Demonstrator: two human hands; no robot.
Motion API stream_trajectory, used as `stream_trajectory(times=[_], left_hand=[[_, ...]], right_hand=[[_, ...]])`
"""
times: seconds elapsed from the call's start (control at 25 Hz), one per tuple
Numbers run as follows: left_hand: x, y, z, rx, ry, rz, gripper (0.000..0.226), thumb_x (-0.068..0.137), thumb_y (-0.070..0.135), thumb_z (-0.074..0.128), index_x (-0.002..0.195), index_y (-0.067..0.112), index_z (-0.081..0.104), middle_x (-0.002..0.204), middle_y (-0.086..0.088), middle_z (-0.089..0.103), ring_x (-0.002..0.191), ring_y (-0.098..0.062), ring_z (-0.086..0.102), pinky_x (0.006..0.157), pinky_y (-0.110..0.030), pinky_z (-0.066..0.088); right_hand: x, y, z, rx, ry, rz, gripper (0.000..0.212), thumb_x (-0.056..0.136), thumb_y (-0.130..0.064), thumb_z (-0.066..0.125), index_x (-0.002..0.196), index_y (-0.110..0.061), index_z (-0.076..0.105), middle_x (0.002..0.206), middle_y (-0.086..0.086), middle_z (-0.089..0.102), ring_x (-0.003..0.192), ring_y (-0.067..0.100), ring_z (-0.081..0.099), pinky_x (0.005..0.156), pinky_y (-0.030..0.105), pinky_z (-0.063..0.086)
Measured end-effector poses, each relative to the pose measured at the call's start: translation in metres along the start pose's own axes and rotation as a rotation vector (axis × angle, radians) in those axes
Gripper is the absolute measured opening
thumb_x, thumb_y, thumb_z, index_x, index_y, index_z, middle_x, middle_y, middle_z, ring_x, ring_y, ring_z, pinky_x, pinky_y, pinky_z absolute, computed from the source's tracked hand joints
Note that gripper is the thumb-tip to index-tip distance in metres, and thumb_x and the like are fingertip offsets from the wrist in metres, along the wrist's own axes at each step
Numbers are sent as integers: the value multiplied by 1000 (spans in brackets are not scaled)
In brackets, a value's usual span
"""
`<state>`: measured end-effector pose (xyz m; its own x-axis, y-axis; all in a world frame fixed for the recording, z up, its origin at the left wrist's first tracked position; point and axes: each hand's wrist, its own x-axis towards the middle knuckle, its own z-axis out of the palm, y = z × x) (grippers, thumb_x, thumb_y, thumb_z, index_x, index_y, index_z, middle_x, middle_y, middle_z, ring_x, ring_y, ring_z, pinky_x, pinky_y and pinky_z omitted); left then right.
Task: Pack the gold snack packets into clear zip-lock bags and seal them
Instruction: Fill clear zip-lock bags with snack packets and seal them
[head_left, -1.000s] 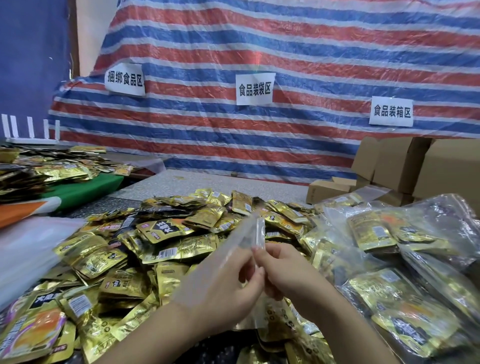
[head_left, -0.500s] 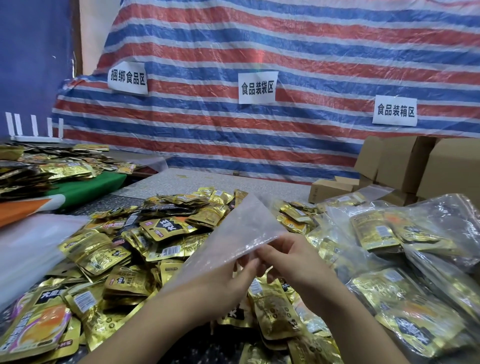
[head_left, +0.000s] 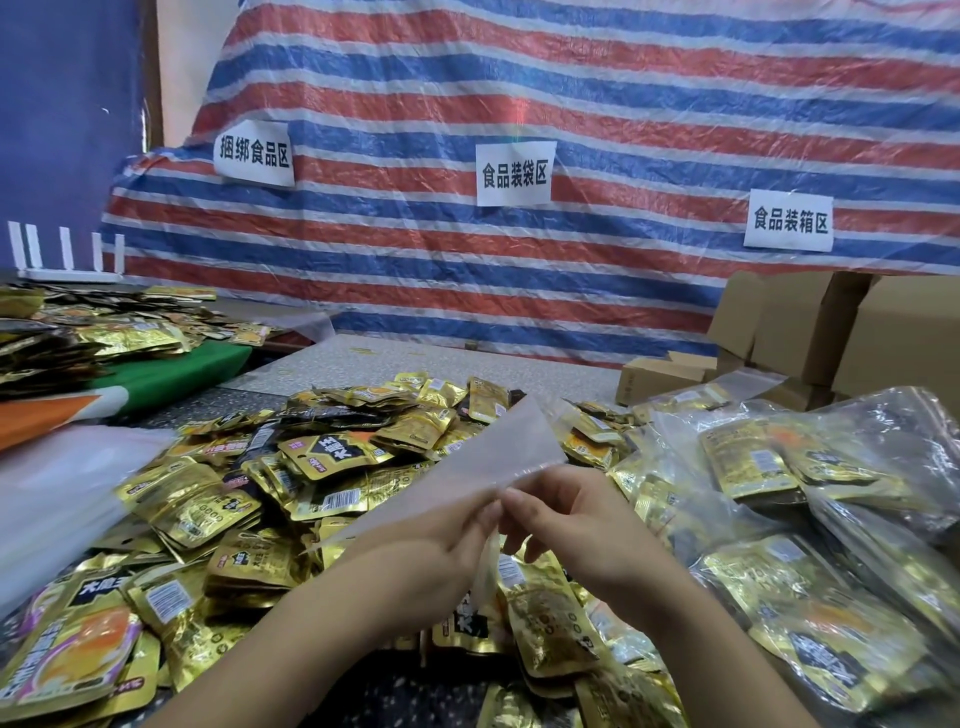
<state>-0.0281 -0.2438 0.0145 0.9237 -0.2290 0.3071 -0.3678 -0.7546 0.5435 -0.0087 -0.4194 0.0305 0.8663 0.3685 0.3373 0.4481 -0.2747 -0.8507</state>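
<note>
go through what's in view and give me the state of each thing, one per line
zip-lock bag: empty, held up over the pile, both hands pinching its near edge
left hand: grip on the bag
right hand: grip on the bag
loose gold packets: heaped on the table, unbagged
filled bags: stacked at right, packets inside
cardboard boxes: flaps open

An empty clear zip-lock bag (head_left: 483, 467) is pinched at its near edge between the left hand (head_left: 441, 551) and right hand (head_left: 582, 525), held above loose gold snack packets (head_left: 332, 488), filled bags (head_left: 810, 519) alongside at right.
</note>
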Motion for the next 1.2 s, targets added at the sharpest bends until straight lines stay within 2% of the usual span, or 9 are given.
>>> stream_trajectory(times=[0.12, 0.24, 0.4, 0.52, 0.56, 0.76, 0.88, 1.04, 1.2], left_hand=[[5, -1, -6, -313, 52, 161, 27, 102, 37, 43, 84, 24, 57, 74, 14, 58, 69, -1, 52, 68, -29, 46], [7, 4, -8, -432, 86, 230, 34, 96, 36, 44, 75, 13, 58, 65, 4, 56, 63, -9, 53, 64, -33, 45], [15, -5, -17, -569, 380, 44, 36, 100, 29, 46, 73, 7, 54, 61, -3, 53, 56, -17, 51, 58, -43, 53], [18, -15, -21, -369, 541, 50, 35, 96, 29, 47, 69, 8, 54, 56, -2, 49, 49, -8, 41, 48, -29, 39], [17, -16, -20, -304, 566, 81, 36, 96, 30, 46, 67, 11, 53, 54, 3, 47, 48, -7, 40, 46, -22, 32], [18, -18, -13, -203, 600, 194, 39, 100, 31, 42, 65, 16, 45, 53, 5, 42, 54, -11, 42, 49, -22, 32], [17, -15, -10, -149, 558, 234, 40, 100, 40, 36, 69, 17, 47, 60, 3, 46, 62, -14, 44, 51, -24, 32], [7, -6, -1, -53, 403, 336, 52, 88, 76, 23, 77, 31, 46, 71, 13, 49, 69, -7, 49, 56, -22, 39], [3, -8, -1, 169, 325, 405, 61, 72, 91, 35, 98, 37, 44, 88, 27, 46, 79, 4, 48, 62, -12, 35]], right_hand=[[0, -2, 1, 45, 13, -43, 17, 99, -14, 58, 88, -11, 69, 75, 5, 71, 66, 15, 64, 60, 26, 51], [-1, -5, 2, 91, 15, -68, 18, 100, -13, 56, 86, -9, 67, 72, 6, 69, 64, 17, 63, 59, 26, 50], [3, -3, -10, 52, 289, 11, 22, 98, -12, 57, 77, -6, 63, 56, 0, 61, 52, 16, 54, 52, 32, 44], [5, 3, -11, -188, 544, -4, 25, 87, -13, 60, 64, -4, 56, 47, -6, 48, 42, 5, 41, 42, 21, 37], [5, 4, -10, -230, 567, -9, 27, 85, -14, 60, 61, -6, 53, 45, -8, 45, 41, 4, 38, 40, 19, 34], [4, 6, -11, -291, 516, 49, 33, 83, -16, 58, 55, -17, 42, 44, -11, 39, 43, 5, 33, 47, 30, 32], [6, 9, -8, -303, 474, 69, 33, 84, -18, 57, 56, -16, 40, 46, -11, 37, 47, 11, 35, 51, 34, 32], [8, 11, -4, -196, 483, 99, 35, 86, -17, 57, 59, -3, 40, 50, 3, 43, 48, 16, 43, 52, 33, 35], [8, 8, -5, 28, 510, 188, 39, 90, -15, 54, 53, -5, 47, 44, 8, 48, 43, 18, 46, 50, 31, 37]])
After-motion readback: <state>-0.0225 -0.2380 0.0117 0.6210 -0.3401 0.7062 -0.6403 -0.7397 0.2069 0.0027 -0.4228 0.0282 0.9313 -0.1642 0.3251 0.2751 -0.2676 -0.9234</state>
